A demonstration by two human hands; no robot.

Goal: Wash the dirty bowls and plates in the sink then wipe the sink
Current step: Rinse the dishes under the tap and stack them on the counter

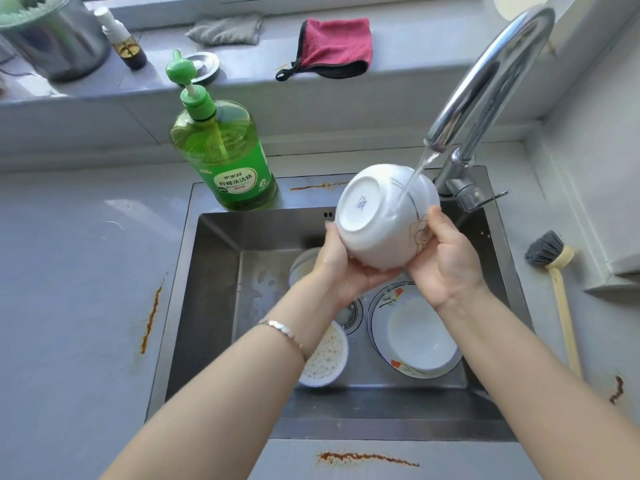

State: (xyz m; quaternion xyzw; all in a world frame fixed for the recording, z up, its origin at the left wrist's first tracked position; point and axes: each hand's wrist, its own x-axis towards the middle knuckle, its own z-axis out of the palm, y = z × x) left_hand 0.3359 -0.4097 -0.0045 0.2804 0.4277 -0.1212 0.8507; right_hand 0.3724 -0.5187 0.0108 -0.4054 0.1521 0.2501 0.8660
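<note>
A white bowl (377, 216) with a line-drawn flower is tipped bottom-up over the steel sink (214, 306). My left hand (341, 268) cups its rim from below-left, and my right hand (446, 261) grips its right side. Water from the chrome tap (485, 84) runs down the bowl's outer wall. In the basin lie a flowered plate (384, 306) with a white bowl (420, 336) on it, a bowl of foamy water (325, 358), and another white dish (301, 265) partly hidden behind my left wrist.
A green dish soap bottle (225, 150) stands at the sink's back-left corner. A dish brush (557, 271) lies on the counter to the right. On the window ledge are a pink cloth (336, 43), a grey cloth (225, 29), a small dropper bottle (121, 39) and a metal pot (55, 36).
</note>
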